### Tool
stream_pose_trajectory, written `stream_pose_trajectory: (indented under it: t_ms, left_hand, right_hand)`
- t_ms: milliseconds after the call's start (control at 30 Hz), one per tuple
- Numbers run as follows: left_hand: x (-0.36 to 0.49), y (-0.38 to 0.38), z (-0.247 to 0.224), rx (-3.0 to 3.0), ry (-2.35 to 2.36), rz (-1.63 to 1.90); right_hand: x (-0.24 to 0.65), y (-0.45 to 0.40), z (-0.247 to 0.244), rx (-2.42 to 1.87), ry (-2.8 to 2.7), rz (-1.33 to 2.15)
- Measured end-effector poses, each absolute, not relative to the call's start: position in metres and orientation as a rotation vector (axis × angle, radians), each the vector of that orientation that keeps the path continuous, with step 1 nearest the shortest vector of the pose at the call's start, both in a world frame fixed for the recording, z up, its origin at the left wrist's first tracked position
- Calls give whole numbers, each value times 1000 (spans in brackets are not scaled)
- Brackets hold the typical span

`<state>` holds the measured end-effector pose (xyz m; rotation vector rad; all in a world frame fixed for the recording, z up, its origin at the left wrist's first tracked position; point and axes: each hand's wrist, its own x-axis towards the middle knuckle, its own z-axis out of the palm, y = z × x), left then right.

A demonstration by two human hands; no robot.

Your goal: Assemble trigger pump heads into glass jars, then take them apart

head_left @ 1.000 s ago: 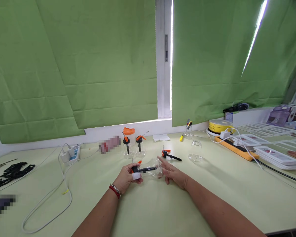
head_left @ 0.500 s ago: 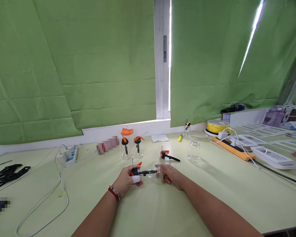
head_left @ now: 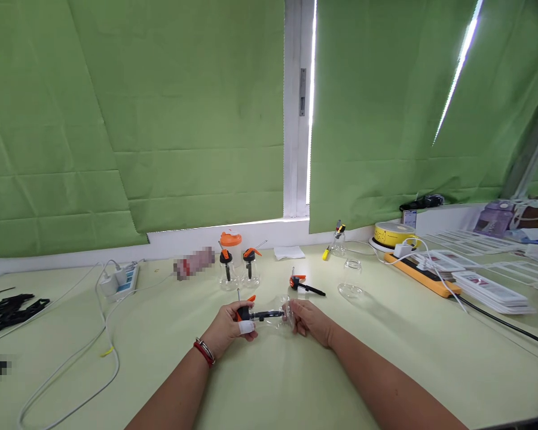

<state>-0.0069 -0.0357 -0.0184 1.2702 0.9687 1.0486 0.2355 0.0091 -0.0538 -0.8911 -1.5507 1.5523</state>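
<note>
In the head view, the left hand (head_left: 226, 327) is grasping a clear, waisted bottle (head_left: 278, 325) by its black-and-orange mechanical top, fingers closing around that end and a white wrap covering part of one digit. The right hand (head_left: 312, 322) is pinching the bottle's wide, flared end. The glossy see-through bottle is lying sideways between both hands, over the middle of the smooth, pale green table (head_left: 269, 382), with a straight black tube showing inside; whether it is touching the surface I cannot tell.

Beyond it, a loose black-and-orange top with a slim black stem (head_left: 311, 289) is resting flat. Two similar capped clear bottles (head_left: 250, 275) are standing upright nearer the table's far edge, just before an orange-lidded translucent jar (head_left: 231, 240). Tangled, matte black pieces (head_left: 13, 316) are lying toward the left edge.
</note>
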Motion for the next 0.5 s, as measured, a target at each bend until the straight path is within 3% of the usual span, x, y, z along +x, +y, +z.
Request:
stream_pose_trajectory:
  t_ms: [500]
  left_hand:
    - [-7,-37,-16,1260,980,1048]
  right_hand:
    - [238,1,-43,-817,-1617,1593]
